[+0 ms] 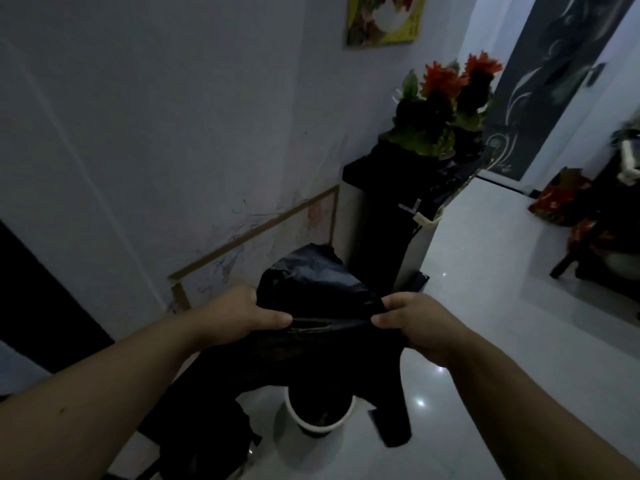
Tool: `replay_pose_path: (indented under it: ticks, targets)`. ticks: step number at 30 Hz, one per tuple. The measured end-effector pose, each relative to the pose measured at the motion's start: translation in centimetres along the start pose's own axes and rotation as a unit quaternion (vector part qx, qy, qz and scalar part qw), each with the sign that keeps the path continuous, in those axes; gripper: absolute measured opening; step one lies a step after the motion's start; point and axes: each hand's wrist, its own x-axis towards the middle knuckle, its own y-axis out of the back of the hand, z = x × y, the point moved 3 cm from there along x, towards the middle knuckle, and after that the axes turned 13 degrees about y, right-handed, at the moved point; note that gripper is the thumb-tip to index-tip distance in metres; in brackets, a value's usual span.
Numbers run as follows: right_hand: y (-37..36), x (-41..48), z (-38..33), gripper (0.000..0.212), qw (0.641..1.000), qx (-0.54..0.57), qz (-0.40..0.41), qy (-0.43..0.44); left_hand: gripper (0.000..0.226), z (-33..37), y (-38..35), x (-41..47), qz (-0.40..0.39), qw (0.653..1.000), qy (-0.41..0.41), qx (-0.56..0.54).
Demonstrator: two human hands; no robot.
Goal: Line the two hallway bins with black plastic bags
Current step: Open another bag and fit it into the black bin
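A black plastic bag (322, 344) is stretched between both hands in mid-air, its mouth pulled taut. My left hand (242, 317) grips the bag's left edge, and my right hand (412, 323) grips the right edge. Below the bag on the floor stands a white round bin (320, 422), its dark inside partly hidden by the hanging bag. Another dark shape, possibly a second bin (207, 441), sits at the lower left, hard to make out in the dim light.
A white wall runs along the left. A black pedestal (388, 216) with potted red flowers (446, 109) stands just beyond the bins. Glossy white floor (485, 278) stretches to the right, with dark furniture (602, 244) at the far right.
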Motion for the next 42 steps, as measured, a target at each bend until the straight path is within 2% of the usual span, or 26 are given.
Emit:
replay_pose_path:
  ticks: [2, 4, 6, 8, 10, 11, 13, 15, 17, 20, 23, 26, 28, 33, 35, 37, 40, 42]
  targets:
    - [0.3, 0.3, -0.1, 0.013, 1.000, -0.014, -0.004, 0.003, 0.029, 0.3, 0.3, 0.7, -0.033, 0.999, 0.010, -0.028]
    - [0.4, 0.1, -0.1, 0.013, 1.000, -0.012, -0.006, 0.008, 0.033, 0.4, 0.7, 2.1, -0.030, 0.997, 0.024, -0.063]
    - [0.3, -0.2, 0.0, 0.013, 1.000, -0.007, 0.009, 0.011, 0.039, 0.7, 1.0, 3.7, 0.031, 0.998, 0.024, -0.055]
    - [-0.1, -0.5, 0.6, 0.017, 0.999, -0.003, 0.054, 0.009, 0.048, 1.4, 1.0, 5.0, 0.132, 0.991, 0.012, 0.014]
    - [-0.8, -0.7, 1.2, 0.027, 0.994, 0.026, 0.105, -0.006, 0.065, 2.2, 0.4, 5.2, 0.234, 0.968, -0.014, 0.091]
    - [-1.3, -0.7, 1.6, 0.029, 0.991, 0.053, 0.123, -0.016, 0.065, 2.6, -0.2, 4.8, 0.260, 0.960, -0.038, 0.097]
    - [-2.3, -0.7, 2.1, 0.026, 0.981, 0.111, 0.156, -0.033, 0.045, 3.3, -2.3, 3.9, 0.225, 0.966, -0.109, 0.066]
    - [-3.4, -0.5, 2.4, 0.022, 0.970, 0.154, 0.186, -0.033, 0.024, 3.3, -5.1, 3.0, 0.117, 0.985, -0.129, 0.006]
    - [-4.6, -0.5, 2.5, 0.022, 0.960, 0.185, 0.207, -0.024, 0.021, 2.8, -7.5, 2.4, 0.029, 0.990, -0.097, -0.098]
    - [-5.8, -0.5, 2.3, 0.028, 0.944, 0.231, 0.235, -0.017, 0.020, 2.1, -9.1, 2.3, -0.006, 0.976, -0.060, -0.210]
    - [-6.3, -0.4, 1.6, 0.036, 0.946, 0.245, 0.213, -0.018, 0.011, 1.9, -9.5, 2.2, -0.054, 0.960, -0.065, -0.267]
    - [-6.3, -0.2, 1.1, 0.038, 0.956, 0.218, 0.197, -0.018, 0.018, 1.7, -8.9, 2.6, -0.030, 0.970, -0.079, -0.228]
    - [-5.9, -0.2, 0.8, 0.032, 0.961, 0.202, 0.189, -0.007, 0.024, 1.6, -8.4, 2.8, -0.012, 0.974, -0.074, -0.214]
    - [-6.0, 0.0, 0.6, 0.022, 0.968, 0.190, 0.166, -0.007, 0.014, 1.9, -8.0, 2.7, -0.044, 0.964, -0.098, -0.243]
    - [-6.5, 0.0, 0.7, 0.025, 0.969, 0.190, 0.156, -0.014, 0.008, 2.2, -8.0, 2.3, -0.054, 0.962, -0.125, -0.236]
    - [-6.8, 0.0, 0.6, 0.030, 0.971, 0.182, 0.153, -0.020, 0.015, 2.3, -7.9, 2.1, -0.053, 0.961, -0.137, -0.234]
    - [-6.6, 0.0, 0.5, 0.029, 0.975, 0.159, 0.155, -0.031, 0.010, 2.4, -7.8, 2.3, -0.035, 0.965, -0.136, -0.221]
    - [-6.5, 0.1, 0.5, 0.032, 0.976, 0.151, 0.155, -0.033, 0.016, 2.4, -7.7, 2.5, -0.038, 0.968, -0.132, -0.208]
